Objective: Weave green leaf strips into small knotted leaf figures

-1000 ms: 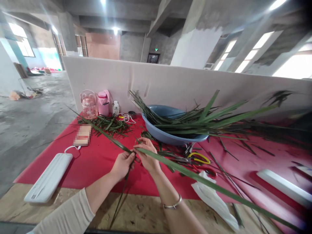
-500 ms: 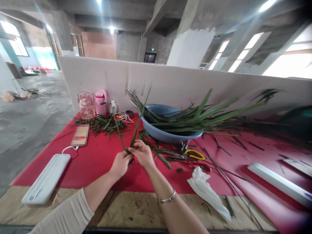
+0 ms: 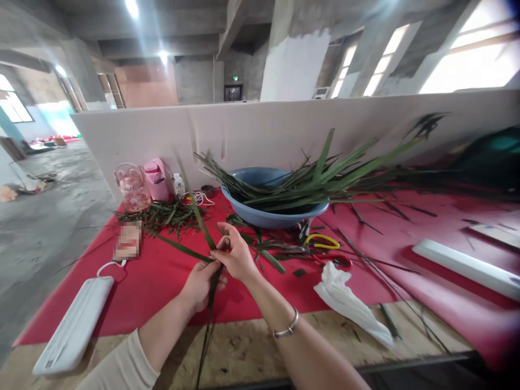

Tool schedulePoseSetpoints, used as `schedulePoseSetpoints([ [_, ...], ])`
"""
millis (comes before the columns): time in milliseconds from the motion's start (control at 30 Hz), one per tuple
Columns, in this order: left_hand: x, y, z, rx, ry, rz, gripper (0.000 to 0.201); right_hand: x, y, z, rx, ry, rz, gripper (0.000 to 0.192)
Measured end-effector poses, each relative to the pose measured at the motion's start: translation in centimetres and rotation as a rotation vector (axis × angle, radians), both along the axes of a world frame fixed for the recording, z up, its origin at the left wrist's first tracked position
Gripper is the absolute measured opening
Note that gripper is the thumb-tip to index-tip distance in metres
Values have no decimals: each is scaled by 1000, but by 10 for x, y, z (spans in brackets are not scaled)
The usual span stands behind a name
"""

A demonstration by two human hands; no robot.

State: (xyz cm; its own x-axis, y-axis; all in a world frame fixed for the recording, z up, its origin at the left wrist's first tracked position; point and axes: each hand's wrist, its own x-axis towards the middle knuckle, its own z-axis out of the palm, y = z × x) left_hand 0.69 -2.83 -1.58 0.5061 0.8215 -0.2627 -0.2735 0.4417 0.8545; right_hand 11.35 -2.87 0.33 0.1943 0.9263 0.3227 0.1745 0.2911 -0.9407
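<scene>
Head view: I register one change. The long, flat, green leaf strip (image 3: pixel 199 219), which trailed to the right a second ago and pointed away and to the right half a second ago, now points away and to the left. I judge this lay-over as in progress rather than settled, since the strip's far end is blurred; the crossing calls for a steady hold.

Position: the work is held above the red-covered desk (image 3: pixel 154 287), nearer than the blue plastic basin (image 3: pixel 272 218) and left of it.

Orientation: the strip's long axis runs from the hands away from me, tip leaning left. A second flat, dark green leaf strip (image 3: pixel 182 248) points left and slightly away, forming a V with the first. A thin, dark leaf tail (image 3: pixel 207 330) runs down toward the near edge.

Hands: the left hand (image 3: pixel 200 283) pinches the crossing between thumb and fingers. The right hand (image 3: pixel 238 253) pinches the first strip's base, forefinger curled. I cannot tell how the leaf is folded beneath the thumbs.
</scene>
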Motion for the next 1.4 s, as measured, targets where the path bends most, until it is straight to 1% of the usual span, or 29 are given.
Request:
schedulePoseSetpoints([
  [67, 1, 1, 1, 30, 24, 21, 24, 4, 0, 1, -5, -39, 10, 74],
  [133, 1, 2, 2, 40, 27, 41, 24, 13, 0, 4, 54, -74, 2, 76],
  [167, 1, 2, 3, 35, 21, 41, 26, 19, 0, 7, 123, -103, -41, 71],
  [233, -1, 2, 5, 19, 12, 11, 30, 32, -2, 12, 313, -227, -204, 55],
  [300, -3, 1, 8, 5, 13, -43, 31, 44, -4, 17, 470, -432, -352, 44],
  [333, -5, 0, 10, -3, 17, -76, 31, 48, -5, 18, 513, -539, -375, 44],
  [433, -8, -4, 13, -12, 33, -181, 32, 50, -6, 20, 545, -766, -322, 51],
  [533, -10, -6, 14, -7, 65, -265, 32, 45, -6, 20, 548, -839, -277, 53],
  [600, -9, -6, 12, -2, 83, -270, 32, 43, -5, 19, 535, -813, -264, 51],
  [667, -8, -3, 9, 30, 78, -204, 33, 46, -3, 17, 478, -706, -273, 50],
  [733, -6, 2, 6, 92, 66, -98, 34, 50, 0, 14, 370, -500, -313, 46],
  [800, -5, 7, 3, 152, 61, -4, 34, 52, 4, 10, 237, -256, -344, 36],
  [867, -5, 13, 1, 185, 59, 58, 34, 49, 8, 7, 126, -68, -321, 29],
  [933, -6, 16, -1, 200, 55, 96, 35, 43, 12, 4, 39, 43, -254, 29],
  [967, -6, 17, -2, 201, 53, 108, 34, 39, 13, 2, -16, 65, -217, 31],
  [1033, -7, 19, -3, 194, 45, 141, 30, 33, 14, -3, -147, 42, -147, 31],
  [1133, -8, 23, -2, 191, 27, 239, 30, 29, 10, -9, -318, -83, -25, 19],
  [1167, -9, 24, -1, 190, 27, 275, 31, 28, 7, -9, -351, -126, 46, 16],
  [1233, -11, 26, 3, 184, 31, 339, 33, 24, 0, -7, -385, -208, 256, 16],
  [1267, -12, 26, 6, 185, 30, 366, 33, 20, -3, -4, -378, -233, 364, 18],
  [1300, -13, 26, 8, 197, 31, 389, 32, 15, -7, -1, -343, -233, 441, 19],
  [1333, -14, 26, 10, 224, 34, 409, 31, 9, -9, 3, -280, -203, 461, 20],
  [1367, -15, 25, 11, 271, 48, 429, 30, 3, -11, 7, -195, -153, 415, 21],
  [1400, -16, 25, 11, 330, 78, 445, 29, -2, -13, 9, -100, -103, 316, 21],
])
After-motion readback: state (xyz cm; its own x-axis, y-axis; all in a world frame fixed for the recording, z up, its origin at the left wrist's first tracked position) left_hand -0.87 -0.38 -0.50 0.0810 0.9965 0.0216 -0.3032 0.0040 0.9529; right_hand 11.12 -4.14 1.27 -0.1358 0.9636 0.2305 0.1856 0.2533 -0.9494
